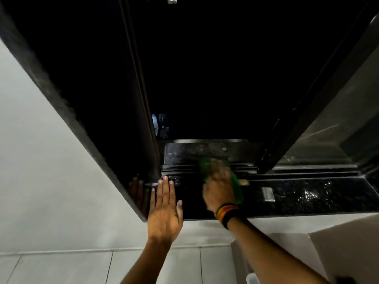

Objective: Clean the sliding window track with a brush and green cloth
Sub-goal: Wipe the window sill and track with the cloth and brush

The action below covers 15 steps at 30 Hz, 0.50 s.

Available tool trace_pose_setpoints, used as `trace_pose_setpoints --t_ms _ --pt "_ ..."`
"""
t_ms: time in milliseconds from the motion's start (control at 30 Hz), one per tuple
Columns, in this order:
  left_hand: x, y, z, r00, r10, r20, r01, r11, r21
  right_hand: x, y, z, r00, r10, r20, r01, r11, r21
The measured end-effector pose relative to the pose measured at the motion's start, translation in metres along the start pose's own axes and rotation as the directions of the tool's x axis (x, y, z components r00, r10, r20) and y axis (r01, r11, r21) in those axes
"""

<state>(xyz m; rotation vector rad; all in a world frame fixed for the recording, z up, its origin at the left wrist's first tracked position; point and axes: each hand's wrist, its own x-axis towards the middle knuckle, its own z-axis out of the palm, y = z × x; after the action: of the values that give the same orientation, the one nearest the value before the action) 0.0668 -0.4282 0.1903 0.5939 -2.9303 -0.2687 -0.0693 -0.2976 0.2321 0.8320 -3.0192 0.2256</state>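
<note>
The dark sliding window track runs across the middle, behind a black speckled stone sill. My right hand presses the green cloth onto the track; the hand and cloth are motion-blurred. A tan bit, maybe the brush, pokes out beside the cloth, but I cannot tell for sure. My left hand lies flat on the sill with fingers spread, fingertips at the track's left end by the window frame. It holds nothing.
A sliding sash stands on the track right of the cloth. A small pale rectangular piece lies on the sill. White wall is at left, floor tiles below, and a white box-like object at lower right.
</note>
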Motion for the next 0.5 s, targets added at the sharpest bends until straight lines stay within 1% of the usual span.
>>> trace_pose_setpoints --t_ms 67,133,200,233,267,300,333,400,433,500 --pt "0.001 -0.002 0.002 1.0 -0.008 0.025 0.007 1.0 0.018 0.008 -0.06 0.009 0.982 -0.167 0.093 0.163 0.985 0.051" --pt "-0.002 -0.002 0.0 0.999 0.002 0.053 -0.004 1.0 0.027 0.021 -0.098 0.006 0.956 -0.226 0.186 0.21 0.972 0.102" --pt "-0.005 -0.001 -0.001 0.998 0.002 0.056 -0.003 1.0 0.021 0.035 -0.094 -0.004 0.924 -0.298 0.242 0.294 0.954 0.051" --pt "-0.005 -0.002 -0.002 0.999 -0.004 0.054 0.003 1.0 0.013 0.035 -0.079 -0.01 0.915 -0.322 0.244 0.328 0.944 0.015" --pt "-0.005 -0.001 -0.002 0.999 -0.01 0.036 0.01 1.0 -0.002 0.03 -0.057 -0.014 0.928 -0.304 0.218 0.313 0.95 -0.011" --pt "-0.004 -0.001 0.0 1.0 -0.017 0.01 0.017 1.0 -0.009 0.021 -0.029 -0.015 0.958 -0.237 0.159 0.241 0.971 -0.006" --pt "-0.003 0.0 0.002 1.0 -0.02 -0.006 0.02 1.0 -0.015 0.011 0.0 -0.015 0.988 -0.134 0.082 0.134 0.991 0.008" --pt "-0.001 -0.001 0.006 1.0 -0.008 0.003 0.008 1.0 -0.026 -0.01 0.044 -0.016 0.998 0.066 -0.024 -0.065 0.998 0.008" --pt "-0.001 -0.003 0.008 1.0 -0.009 0.004 0.009 1.0 -0.028 -0.013 0.049 -0.015 0.991 0.128 -0.043 -0.128 0.992 0.002" --pt "-0.001 -0.005 0.009 1.0 -0.015 -0.001 0.015 0.999 -0.039 -0.006 0.028 -0.007 0.971 0.232 -0.055 -0.233 0.973 -0.001"
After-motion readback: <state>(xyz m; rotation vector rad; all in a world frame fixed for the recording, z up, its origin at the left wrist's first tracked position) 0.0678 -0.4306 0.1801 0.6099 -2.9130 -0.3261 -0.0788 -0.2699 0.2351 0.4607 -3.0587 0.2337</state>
